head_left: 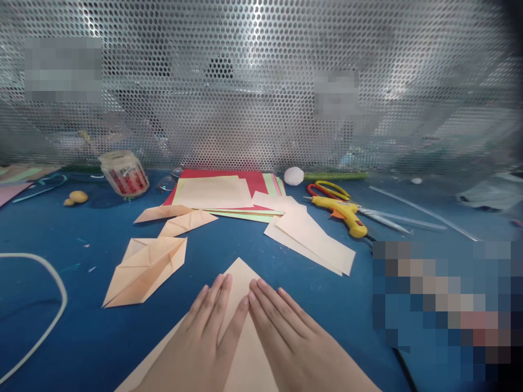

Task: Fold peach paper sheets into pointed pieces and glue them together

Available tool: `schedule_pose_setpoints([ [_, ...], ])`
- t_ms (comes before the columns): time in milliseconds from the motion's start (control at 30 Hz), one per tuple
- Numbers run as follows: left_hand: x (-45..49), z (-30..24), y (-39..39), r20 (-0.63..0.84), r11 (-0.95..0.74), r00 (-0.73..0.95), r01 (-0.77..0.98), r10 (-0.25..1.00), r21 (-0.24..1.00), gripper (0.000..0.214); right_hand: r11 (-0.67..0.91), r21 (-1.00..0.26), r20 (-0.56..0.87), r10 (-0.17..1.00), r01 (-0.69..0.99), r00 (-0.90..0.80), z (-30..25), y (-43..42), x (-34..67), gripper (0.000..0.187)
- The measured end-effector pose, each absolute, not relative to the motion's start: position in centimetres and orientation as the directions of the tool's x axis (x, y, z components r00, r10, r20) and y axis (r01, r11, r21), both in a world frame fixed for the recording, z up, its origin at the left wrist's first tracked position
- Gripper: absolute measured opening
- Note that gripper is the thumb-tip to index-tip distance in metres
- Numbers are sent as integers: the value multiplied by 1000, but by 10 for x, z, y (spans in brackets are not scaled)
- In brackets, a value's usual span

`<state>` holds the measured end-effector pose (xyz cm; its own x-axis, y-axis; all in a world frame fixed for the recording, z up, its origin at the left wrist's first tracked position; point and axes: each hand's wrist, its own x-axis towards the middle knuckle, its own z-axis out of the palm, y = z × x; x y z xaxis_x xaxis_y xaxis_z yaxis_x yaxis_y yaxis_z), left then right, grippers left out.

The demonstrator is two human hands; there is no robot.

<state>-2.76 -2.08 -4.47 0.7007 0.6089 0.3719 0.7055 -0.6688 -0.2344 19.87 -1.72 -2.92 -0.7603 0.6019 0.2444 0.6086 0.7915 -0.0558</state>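
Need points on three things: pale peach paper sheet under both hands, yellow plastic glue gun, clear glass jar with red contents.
Pale peach paper sheet (248,348): head view, bare middle strip.
Yellow plastic glue gun (346,209): head view, body.
Clear glass jar (126,177): head view, side wall.

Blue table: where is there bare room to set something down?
Bare patches: between the cable and the sheet, nearer than the folded paper; and beyond the sheet, between the folded paper and the paper strips. Crowded: back right, where glue gun and scissors overlap.
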Motion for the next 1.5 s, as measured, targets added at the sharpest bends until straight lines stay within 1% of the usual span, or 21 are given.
schedule_pose_setpoints([
  [133, -24, -35, -17, 349, -690, 741, 667, 574, -280, 90, 810, -42, 173, 582, 585, -794, -22, -14, 203, 65],
  [233, -23, -25, -17, 324, -688, 750, 660, 577, -303, 95, 799, -88, 91, 601, 595, -794, -28, -10, 211, 80],
  [300, -22, -22, -17, 309, -685, 749, 661, 586, -306, 95, 759, -152, 98, 649, 633, -755, -44, -7, 219, 93],
  [333, -22, -22, -17, 305, -681, 747, 664, 591, -307, 95, 732, -187, 147, 680, 655, -718, -52, -6, 223, 99],
  [367, -22, -23, -18, 303, -681, 747, 664, 591, -310, 96, 723, -219, 172, 689, 655, -704, -59, -5, 227, 101],
  [433, -23, -27, -19, 298, -686, 754, 657, 586, -312, 97, 704, -284, 184, 706, 651, -684, -63, -3, 234, 98],
  [500, -24, -34, -21, 301, -693, 759, 650, 577, -312, 97, 665, -348, 135, 733, 661, -667, -52, -4, 240, 94],
  [567, -26, -41, -24, 317, -683, 748, 663, 583, -307, 96, 616, -402, 62, 756, 677, -651, -32, -5, 242, 97],
  [600, -26, -44, -25, 333, -675, 742, 669, 582, -311, 97, 586, -420, -18, 759, 693, -651, -22, -5, 242, 95],
  [700, -26, -47, -27, 360, -705, 773, 629, 522, -329, 102, 533, -433, -109, 769, 727, -629, -12, -3, 236, 101],
  [767, -24, -42, -25, 346, -762, 824, 556, 450, -332, 100, 489, -408, -147, 798, 771, -584, -19, 0, 230, 91],
  [833, -21, -35, -23, 330, -795, 859, 496, 391, -348, 91, 429, -390, -160, 840, 815, -518, -28, 4, 228, 76],
  [900, -18, -32, -21, 333, -797, 876, 464, 349, -386, 73, 432, -416, -134, 841, 800, -524, -29, 4, 229, 79],
  [967, -17, -35, -21, 340, -774, 866, 486, 366, -406, 54, 442, -470, -123, 824, 764, -553, -21, 2, 234, 90],
  [1000, -17, -40, -21, 346, -757, 851, 515, 395, -403, 51, 433, -495, -125, 822, 753, -555, -15, 1, 236, 90],
  [1100, -20, -57, -23, 366, -725, 819, 567, 442, -392, 63, 409, -552, -122, 823, 727, -555, 0, -2, 242, 80],
  [1267, -25, -69, -24, 324, -764, 879, 468, 351, -444, 61, 377, -615, -147, 808, 693, -570, 9, 1, 251, 72],
  [1333, -23, -70, -23, 338, -779, 882, 455, 328, -431, 54, 339, -639, -195, 797, 690, -572, 13, 4, 255, 68],
  [1400, -21, -71, -24, 377, -803, 879, 440, 293, -401, 39, 305, -661, -243, 778, 685, -580, 18, 8, 259, 60],
  [1433, -19, -72, -24, 400, -817, 873, 435, 279, -379, 31, 294, -673, -255, 769, 679, -586, 21, 10, 261, 56],
  [1500, -17, -72, -27, 448, -837, 855, 432, 261, -337, 27, 286, -701, -252, 757, 653, -603, 25, 15, 265, 54],
])
